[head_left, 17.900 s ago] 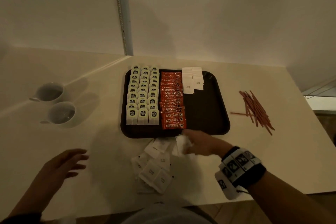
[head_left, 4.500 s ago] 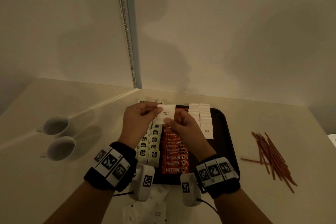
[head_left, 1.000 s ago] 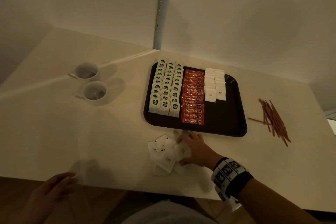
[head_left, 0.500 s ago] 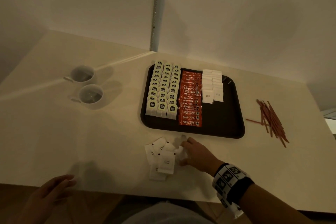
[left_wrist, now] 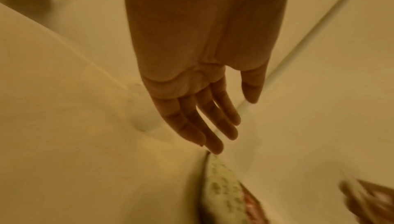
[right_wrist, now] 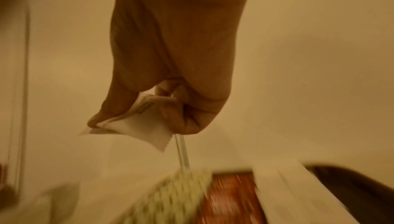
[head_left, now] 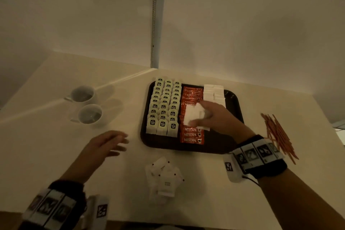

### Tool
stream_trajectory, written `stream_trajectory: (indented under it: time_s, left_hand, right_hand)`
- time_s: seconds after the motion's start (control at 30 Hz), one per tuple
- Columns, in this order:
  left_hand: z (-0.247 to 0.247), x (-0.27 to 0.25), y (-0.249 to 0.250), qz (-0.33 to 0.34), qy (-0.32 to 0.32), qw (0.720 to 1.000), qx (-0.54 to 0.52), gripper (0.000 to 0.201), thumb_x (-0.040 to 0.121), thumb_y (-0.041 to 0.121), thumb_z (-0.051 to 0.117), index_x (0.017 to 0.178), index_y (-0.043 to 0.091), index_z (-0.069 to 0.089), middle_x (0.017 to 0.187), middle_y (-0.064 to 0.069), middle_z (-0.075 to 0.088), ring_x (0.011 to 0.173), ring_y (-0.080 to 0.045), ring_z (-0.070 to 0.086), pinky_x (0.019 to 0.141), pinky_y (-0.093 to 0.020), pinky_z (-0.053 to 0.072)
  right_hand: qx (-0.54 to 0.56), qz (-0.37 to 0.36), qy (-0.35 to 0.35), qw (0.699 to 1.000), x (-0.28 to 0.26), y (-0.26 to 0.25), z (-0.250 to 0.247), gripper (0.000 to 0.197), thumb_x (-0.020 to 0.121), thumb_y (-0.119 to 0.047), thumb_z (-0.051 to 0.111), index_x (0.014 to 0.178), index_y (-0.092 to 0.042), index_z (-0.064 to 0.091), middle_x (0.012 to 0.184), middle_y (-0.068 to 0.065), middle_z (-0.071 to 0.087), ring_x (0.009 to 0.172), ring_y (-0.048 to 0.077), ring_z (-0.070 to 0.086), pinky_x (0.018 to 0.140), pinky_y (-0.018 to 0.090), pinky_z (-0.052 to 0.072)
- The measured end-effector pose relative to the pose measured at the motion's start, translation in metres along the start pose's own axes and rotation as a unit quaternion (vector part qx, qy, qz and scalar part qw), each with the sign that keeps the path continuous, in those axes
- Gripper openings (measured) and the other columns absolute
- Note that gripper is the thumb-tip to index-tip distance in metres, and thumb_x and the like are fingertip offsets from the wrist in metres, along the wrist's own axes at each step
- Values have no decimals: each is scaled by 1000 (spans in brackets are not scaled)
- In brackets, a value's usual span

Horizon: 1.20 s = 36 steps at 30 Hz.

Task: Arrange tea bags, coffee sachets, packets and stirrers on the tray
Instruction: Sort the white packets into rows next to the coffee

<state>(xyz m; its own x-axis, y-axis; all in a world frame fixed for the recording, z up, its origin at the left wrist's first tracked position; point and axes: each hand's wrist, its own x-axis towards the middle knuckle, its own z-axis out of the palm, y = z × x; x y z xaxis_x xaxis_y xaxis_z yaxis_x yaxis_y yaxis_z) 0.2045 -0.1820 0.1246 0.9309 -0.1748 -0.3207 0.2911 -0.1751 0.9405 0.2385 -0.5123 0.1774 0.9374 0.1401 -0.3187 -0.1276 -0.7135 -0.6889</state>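
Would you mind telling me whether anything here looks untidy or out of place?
Two things stand out: loose white packets lie jumbled on the table in front of the tray, and the stirrers sit scattered off its right side. Tray rows look neat.

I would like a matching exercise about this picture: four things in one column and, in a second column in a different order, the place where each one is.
Things:
1. red-brown stirrer sticks
2. two white ceramic cups
3. loose pile of white sugar packets
4. orange coffee sachets

Places:
A. on the dark brown plastic tray
B. on the table, right of the tray
C. on the table, in front of the tray's near edge
D. on the table, left of the tray

Pairs: 1-B, 2-D, 3-C, 4-A
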Motion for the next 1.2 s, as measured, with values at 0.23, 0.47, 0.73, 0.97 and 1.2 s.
stream_trajectory:
  time_s: [0.23,0.47,0.73,0.97,1.2]
  left_hand:
    - [97,69,101,-12,-207,965,-159,45,79,33,70,120,20,58,106,-1,67,92,-18,66,71,-32,55]
    - [133,96,120,-70,-253,933,-248,25,96,12,45,117,4,56,73,-4,68,67,-14,64,89,-41,39]
    - [149,114,128,-106,-168,929,-312,23,96,13,47,116,8,57,107,-18,69,91,-28,64,66,-36,54]
    - [159,121,127,-87,-164,946,-267,24,94,4,47,115,6,58,105,-14,68,89,-24,65,71,-33,54]
    - [157,120,123,-76,-202,920,-328,38,92,1,41,115,17,66,116,-11,65,98,-31,61,63,-36,55]
  right_hand:
    - [-37,-127,3,991,23,-56,-21,55,61,-31,86,102,-27,51,97,-9,62,84,8,61,62,18,45]
    - [11,-134,90,987,31,-49,-41,66,54,-26,90,108,-23,52,89,-2,60,74,9,58,59,19,48]
    - [171,-70,159,970,24,-4,-49,21,85,-28,66,106,-27,62,98,-10,66,85,3,62,67,12,48]
    - [223,-80,250,939,30,9,-37,13,80,-19,72,87,-19,62,90,-3,68,81,9,63,66,18,51]
    - [182,-80,231,952,32,16,-40,12,88,-13,61,99,-13,66,89,-9,66,80,-5,60,67,9,48]
